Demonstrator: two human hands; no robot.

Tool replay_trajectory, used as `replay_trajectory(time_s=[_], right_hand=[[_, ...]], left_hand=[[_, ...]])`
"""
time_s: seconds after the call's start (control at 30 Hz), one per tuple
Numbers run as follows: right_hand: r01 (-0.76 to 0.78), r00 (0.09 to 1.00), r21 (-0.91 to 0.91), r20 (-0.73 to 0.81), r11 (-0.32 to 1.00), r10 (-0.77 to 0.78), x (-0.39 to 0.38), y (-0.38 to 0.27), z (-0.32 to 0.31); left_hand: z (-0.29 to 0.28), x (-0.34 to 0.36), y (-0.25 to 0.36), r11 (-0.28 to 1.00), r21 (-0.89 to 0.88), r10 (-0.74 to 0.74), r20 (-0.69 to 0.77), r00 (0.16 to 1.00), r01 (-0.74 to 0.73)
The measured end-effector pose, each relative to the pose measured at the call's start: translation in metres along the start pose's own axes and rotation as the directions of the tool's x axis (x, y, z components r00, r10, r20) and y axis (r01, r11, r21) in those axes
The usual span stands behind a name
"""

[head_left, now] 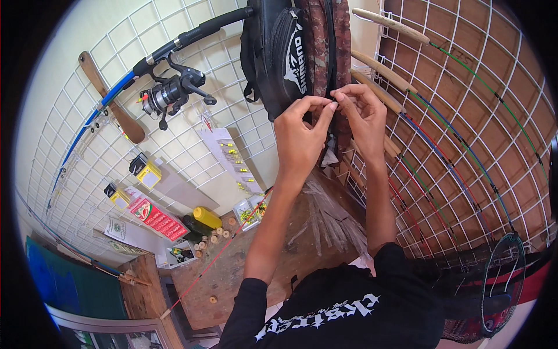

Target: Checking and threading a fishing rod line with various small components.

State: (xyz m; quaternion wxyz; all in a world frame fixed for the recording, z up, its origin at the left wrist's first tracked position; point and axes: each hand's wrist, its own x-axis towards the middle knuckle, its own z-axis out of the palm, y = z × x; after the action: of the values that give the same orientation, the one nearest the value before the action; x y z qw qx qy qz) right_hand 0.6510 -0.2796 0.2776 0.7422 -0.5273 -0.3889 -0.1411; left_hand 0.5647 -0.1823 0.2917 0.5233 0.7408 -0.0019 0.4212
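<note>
A thin red fishing rod (205,269) slants up from the lower left and passes behind my left forearm, in line with my fingertips. With thumb and forefinger, my left hand (301,132) pinches a tiny dark piece, apparently the rod's tip. My right hand (366,119) is closed in a pinch at the same spot, its fingertips almost touching the left ones. Fingers cover most of what they hold. Behind the hands hang a black bag (273,52) and a brown camouflage-patterned bag (321,43).
A blue rod with a spinning reel (171,92) hangs on the left wire grid. Several cork-handled rods (389,26) hang on the right grid, above a landing net (503,285). Below stands a wooden table (256,264) with a yellow bottle (207,217), cork rings and clear plastic sleeves (331,224).
</note>
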Motion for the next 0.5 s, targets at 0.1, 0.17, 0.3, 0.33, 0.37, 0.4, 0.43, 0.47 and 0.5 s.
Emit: replay_trajectory(time_s=[0.1, 0.17, 0.3, 0.33, 0.37, 0.4, 0.43, 0.47, 0.5], right_hand=[[-0.044, 0.999, 0.034, 0.011, 0.998, 0.044, 0.001, 0.007, -0.003], [-0.073, 0.997, 0.063, 0.043, 0.995, 0.070, 0.002, 0.006, -0.003], [-0.103, 0.994, 0.234, 0.057, 0.967, 0.092, 0.003, 0.004, -0.006], [-0.155, 0.987, 0.292, 0.081, 0.944, 0.136, 0.002, 0.004, -0.006], [-0.203, 0.979, 0.345, 0.106, 0.917, 0.177, 0.002, 0.003, -0.009], [-0.201, 0.979, 0.343, 0.102, 0.918, 0.176, 0.002, 0.001, -0.012], [-0.209, 0.977, 0.348, 0.104, 0.914, 0.184, 0.002, 0.000, -0.014], [-0.222, 0.975, 0.357, 0.111, 0.908, 0.195, 0.001, 0.000, -0.014], [-0.225, 0.974, 0.359, 0.114, 0.906, 0.196, 0.001, 0.000, -0.013]], left_hand=[[0.001, 0.003, -0.001, 0.999, 0.006, -0.039, 0.016, 0.999, 0.039], [0.003, 0.007, -0.009, 0.999, 0.033, 0.006, -0.006, 1.000, -0.006], [0.002, 0.007, -0.013, 0.987, 0.137, 0.095, -0.044, 0.994, -0.089], [0.002, 0.006, -0.014, 0.987, 0.137, 0.093, -0.042, 0.995, -0.087], [0.004, 0.007, -0.013, 0.983, 0.147, 0.113, -0.047, 0.992, -0.105], [0.005, 0.007, -0.013, 0.980, 0.157, 0.134, -0.053, 0.990, -0.124], [0.006, 0.007, -0.012, 0.980, 0.154, 0.134, -0.050, 0.990, -0.125], [0.004, 0.006, -0.012, 0.977, 0.167, 0.140, -0.042, 0.989, -0.132], [0.003, 0.005, -0.012, 0.974, 0.180, 0.147, -0.033, 0.989, -0.139]])
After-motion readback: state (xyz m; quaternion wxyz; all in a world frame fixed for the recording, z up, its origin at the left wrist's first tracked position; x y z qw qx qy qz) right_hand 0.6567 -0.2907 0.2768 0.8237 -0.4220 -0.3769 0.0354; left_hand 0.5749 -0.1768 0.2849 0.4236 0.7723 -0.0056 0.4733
